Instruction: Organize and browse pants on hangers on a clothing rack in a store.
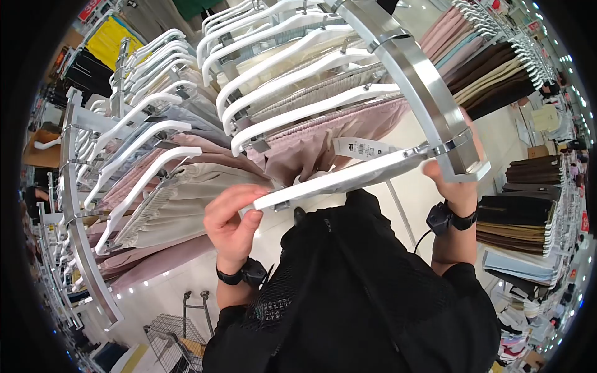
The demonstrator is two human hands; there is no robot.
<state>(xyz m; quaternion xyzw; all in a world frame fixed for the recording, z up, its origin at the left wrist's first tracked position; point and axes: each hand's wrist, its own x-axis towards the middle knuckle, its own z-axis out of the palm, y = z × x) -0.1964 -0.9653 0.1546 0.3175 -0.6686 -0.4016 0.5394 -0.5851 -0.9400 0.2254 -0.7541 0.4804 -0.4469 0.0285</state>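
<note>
My left hand [230, 221] pinches the left end of a white hanger [336, 180] between thumb and fingers. The hanger hooks onto the end of a curved metal rail [429, 93], and a grey garment hangs below it, seen edge-on. My right hand [457, 186] is around the rail's front end, its thumb on one side and a finger on the other; most of its fingers are hidden behind the metal. Just behind the hanger are pink trousers [295, 155] with a white tag [364, 149].
More white hangers with cream and pink garments fill the rail. Left of it stands a second metal rail [81, 230] with beige trousers [180, 202]. Folded trousers [516, 214] sit on shelving at right. A wire cart [168, 339] stands on the floor at lower left.
</note>
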